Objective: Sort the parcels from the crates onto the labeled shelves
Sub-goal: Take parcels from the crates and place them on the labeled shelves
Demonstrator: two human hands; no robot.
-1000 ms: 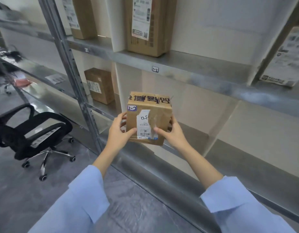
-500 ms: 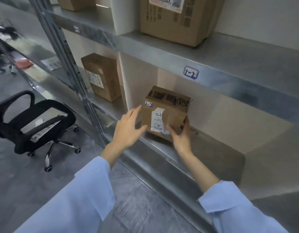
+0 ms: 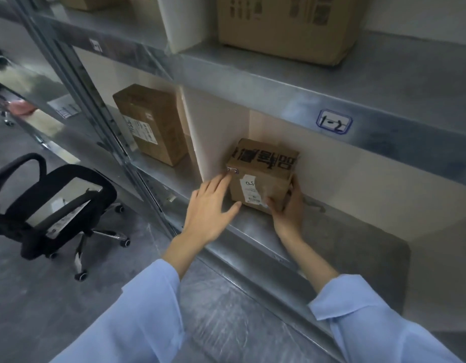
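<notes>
A small brown cardboard parcel (image 3: 263, 174) with a white label and black print on top sits on the lower metal shelf (image 3: 331, 231), close to a white divider (image 3: 213, 137). My right hand (image 3: 289, 205) grips its lower right corner, fingers curled round the front and side. My left hand (image 3: 213, 208) is spread with straight fingers just left of the parcel, fingertips at its left edge. On the upper shelf's front edge is a label (image 3: 334, 121) reading 1-2.
Another brown parcel (image 3: 153, 124) stands in the bay to the left. A large box (image 3: 286, 24) sits on the upper shelf. A black office chair (image 3: 51, 208) stands on the grey floor at left. A metal upright (image 3: 101, 111) separates shelf units.
The parcel went from held in the air in both hands to resting deeper on the lower shelf. My left hand let go and spread flat; the view moved closer.
</notes>
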